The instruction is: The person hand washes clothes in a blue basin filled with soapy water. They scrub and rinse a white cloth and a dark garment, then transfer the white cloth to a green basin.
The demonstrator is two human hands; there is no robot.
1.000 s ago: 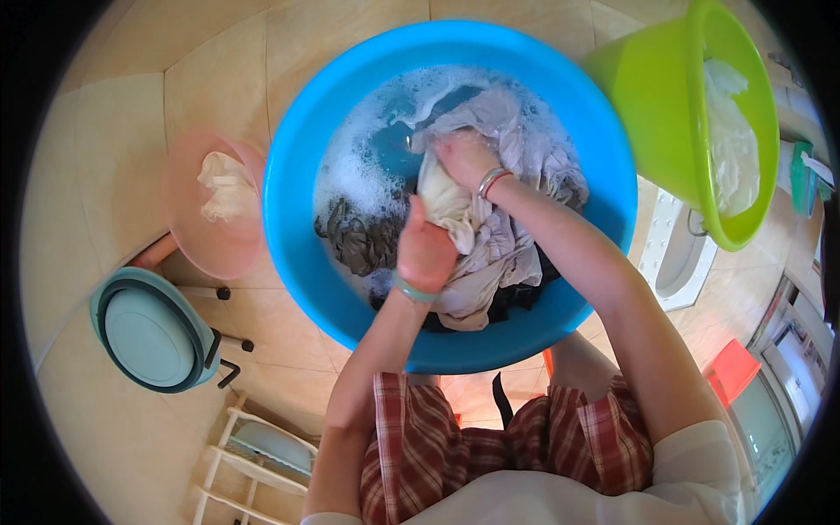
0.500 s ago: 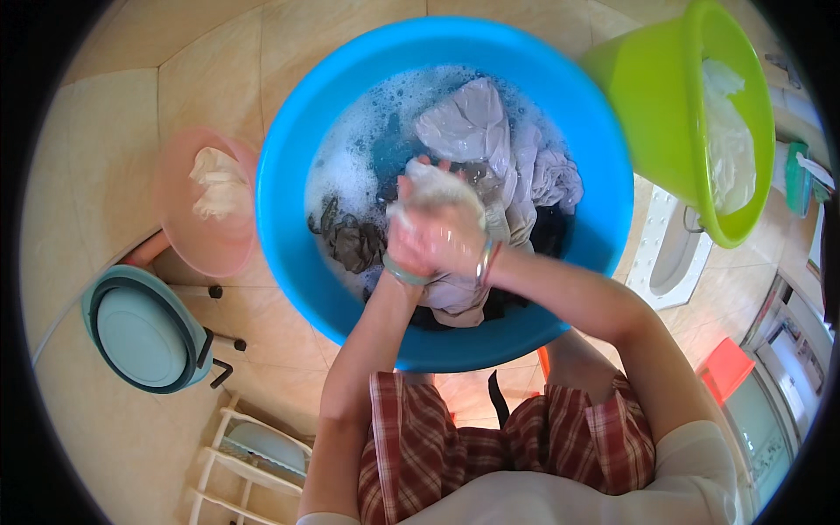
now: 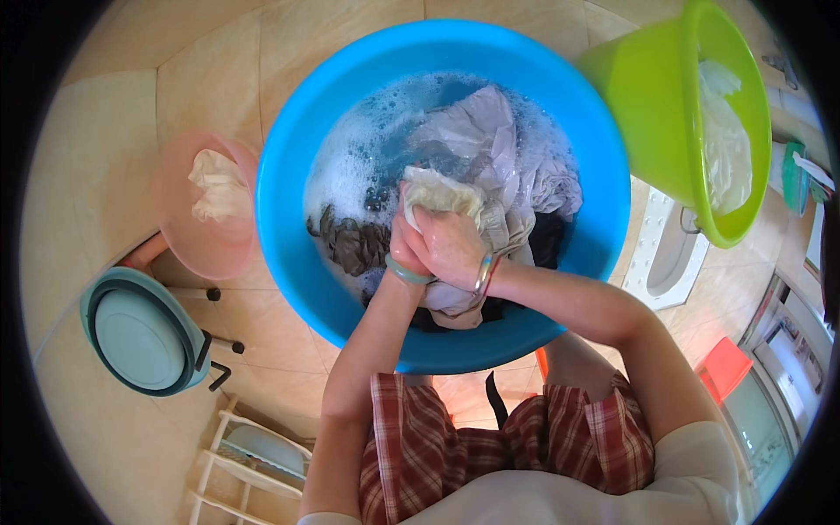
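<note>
The off-white cloth point(image 3: 442, 194) is bunched at the middle of the blue tub point(image 3: 605, 219), above the wet laundry, held between the person's two hands. The right hand point(image 3: 450, 243) lies over the front of it, its grip closed on the cloth with the knuckles toward one o'clock. The left hand point(image 3: 403, 248) presses against it at about seven o'clock; its fingers are mostly hidden behind the cloth and the other hand, but its grip seems to be closed on the same cloth. A pale green bangle point(image 3: 408, 270) circles the left wrist, a silver bangle point(image 3: 483, 273) the right.

Around the tub, taking twelve as its far rim, white suds point(image 3: 341, 179) float at ten o'clock and a pale lilac-grey garment point(image 3: 472, 127) spreads from one toward three. A dark cloth point(image 3: 549, 241) shows at four, and a brownish crumpled piece point(image 3: 352, 242) sits at eight.

Outside the tub, a lime-green bucket point(image 3: 643, 96) leans in view at two o'clock with a clear plastic bag point(image 3: 726, 144) inside. At nine, just beside the tub, a pink basin point(image 3: 197, 241) contains a cream cloth point(image 3: 219, 185); farther out, a teal basin point(image 3: 140, 337) is at eight.
</note>
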